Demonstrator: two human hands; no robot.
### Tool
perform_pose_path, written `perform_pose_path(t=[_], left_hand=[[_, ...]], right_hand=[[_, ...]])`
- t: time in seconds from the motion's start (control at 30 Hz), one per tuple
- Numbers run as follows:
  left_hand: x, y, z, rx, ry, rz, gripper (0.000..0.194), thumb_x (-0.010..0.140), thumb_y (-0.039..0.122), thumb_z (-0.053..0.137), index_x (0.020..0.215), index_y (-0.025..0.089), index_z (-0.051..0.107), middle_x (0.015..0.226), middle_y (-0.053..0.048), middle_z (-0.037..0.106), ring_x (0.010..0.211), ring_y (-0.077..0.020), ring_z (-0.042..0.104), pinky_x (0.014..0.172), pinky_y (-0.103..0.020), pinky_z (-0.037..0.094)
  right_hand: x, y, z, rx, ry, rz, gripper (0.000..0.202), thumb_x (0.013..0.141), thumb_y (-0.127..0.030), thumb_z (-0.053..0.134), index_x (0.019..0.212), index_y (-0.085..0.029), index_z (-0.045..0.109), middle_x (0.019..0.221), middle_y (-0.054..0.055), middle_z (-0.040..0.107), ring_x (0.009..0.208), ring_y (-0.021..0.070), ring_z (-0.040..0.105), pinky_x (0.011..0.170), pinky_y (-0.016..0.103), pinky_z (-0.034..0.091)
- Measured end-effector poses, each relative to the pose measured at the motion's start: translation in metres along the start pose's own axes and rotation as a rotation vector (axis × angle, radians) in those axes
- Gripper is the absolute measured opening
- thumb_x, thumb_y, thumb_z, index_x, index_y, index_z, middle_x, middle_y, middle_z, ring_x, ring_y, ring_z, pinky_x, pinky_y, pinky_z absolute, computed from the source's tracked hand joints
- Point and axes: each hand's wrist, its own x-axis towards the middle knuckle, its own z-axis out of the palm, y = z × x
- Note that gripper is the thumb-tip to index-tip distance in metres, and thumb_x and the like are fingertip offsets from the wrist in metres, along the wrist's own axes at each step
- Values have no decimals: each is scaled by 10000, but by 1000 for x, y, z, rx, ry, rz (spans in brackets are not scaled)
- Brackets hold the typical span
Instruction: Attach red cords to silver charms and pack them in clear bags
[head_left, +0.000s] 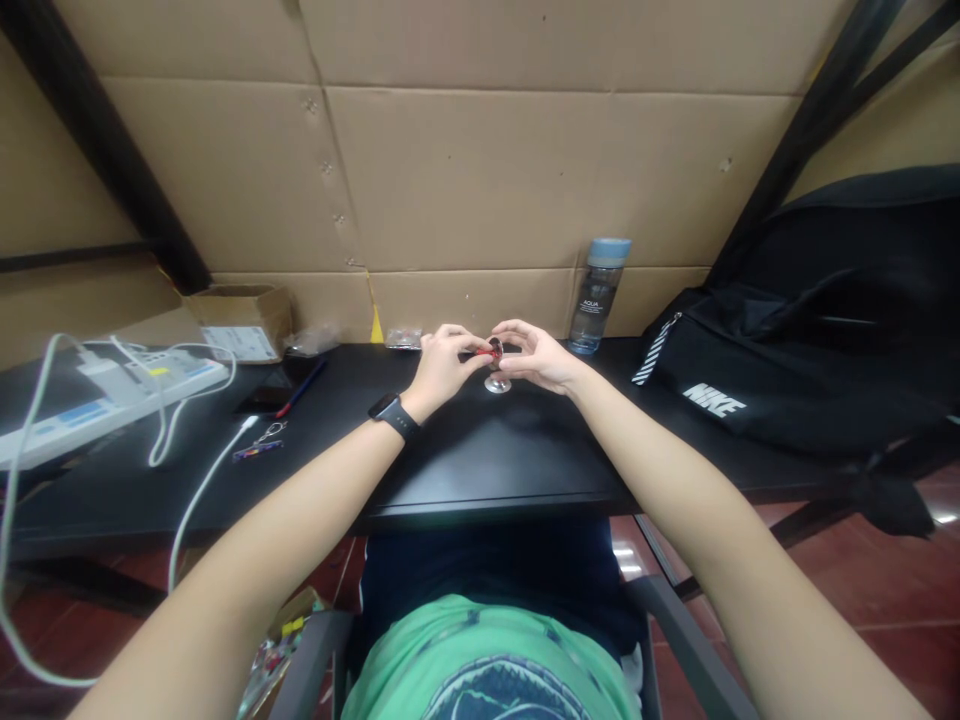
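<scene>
Just above the black table (495, 460), my two hands meet. My left hand (442, 365), with a black watch on its wrist, is closed in a pinch on a small red piece (486, 352). Curled round from the other side, my right hand (540, 358) grips a small shiny piece with a round, clear or silvery foot (497, 384). The red piece touches or lies right beside the upper part of the shiny one. Fingers cover much of both, and their exact kind is too small to make out.
A water bottle (598, 295) and a black backpack (810, 350) stand on the right. At left are a power strip (112, 405) with white cables, a cardboard box (244, 320), a pen (301, 385) and a keyring (260, 448). A small clear packet (403, 339) lies behind my hands.
</scene>
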Motion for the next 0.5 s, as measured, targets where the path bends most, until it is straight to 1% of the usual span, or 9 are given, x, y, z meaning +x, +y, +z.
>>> perform_pose_path(t=[0.13,0.27,0.33,0.5], left_hand=[[1,-2,1,38,-22,5,94,885,318,777,964,286,816,1050,-59,710,1133,-283,593,1045,-462,331],[0,0,1,47,-70,28,55,911,296,745,911,283,798,996,-44,732,1147,-293,558,1037,-476,290],[-1,2,1,47,-67,47,56,917,293,738,895,280,788,1039,-41,728,1150,-289,546,1024,-467,297],[-1,3,2,58,-17,53,45,911,294,745,907,276,787,1171,-53,673,1177,-284,538,1037,-459,319]], right_hand=[[0,1,-1,-26,-1,-6,586,623,-187,948,1129,-269,666,1232,32,626,1007,201,699,888,459,672],[0,2,-1,-36,-8,-6,585,620,-180,951,1128,-258,670,1211,32,623,1003,194,694,880,441,673],[0,2,-1,-42,-14,-2,582,625,-176,948,1131,-257,673,1213,31,616,994,186,690,881,435,672],[0,2,1,-52,-18,4,589,617,-188,951,1132,-246,672,1227,41,617,997,195,695,885,439,670]])
